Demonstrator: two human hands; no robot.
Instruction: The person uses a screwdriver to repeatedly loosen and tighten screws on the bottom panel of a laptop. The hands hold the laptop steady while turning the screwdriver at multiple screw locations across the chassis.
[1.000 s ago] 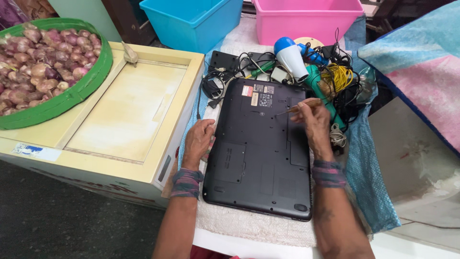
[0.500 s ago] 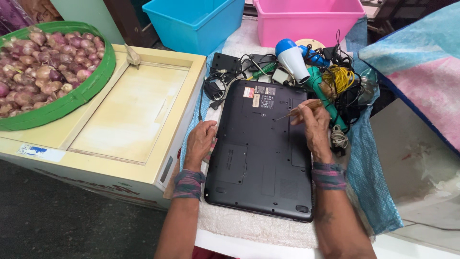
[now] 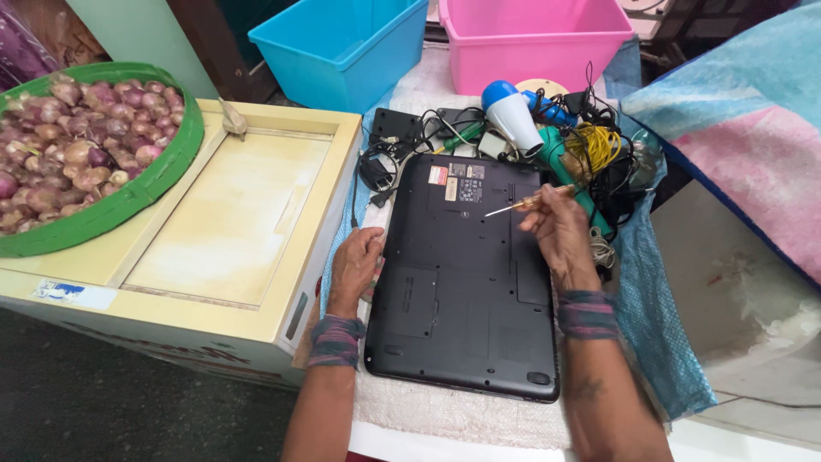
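Observation:
A black laptop (image 3: 462,282) lies upside down on a white towel (image 3: 445,411), its underside facing up. My left hand (image 3: 355,265) rests flat against the laptop's left edge, holding nothing. My right hand (image 3: 554,233) is over the laptop's upper right part and grips a small screwdriver (image 3: 522,204) with an amber handle. The metal tip of the tool points left, close above the dark underside near the stickers.
Behind the laptop lies a tangle of cables, a yellow wire coil (image 3: 594,147), a blue and white hair dryer (image 3: 513,115) and a black adapter (image 3: 375,171). A blue bin (image 3: 342,47) and a pink bin (image 3: 530,38) stand beyond. A cream wooden box (image 3: 222,222) and a green basket of shallots (image 3: 85,154) sit left.
My right hand has lifted the screwdriver slightly and turned its tip to point left across the underside. My left hand stays at the left edge.

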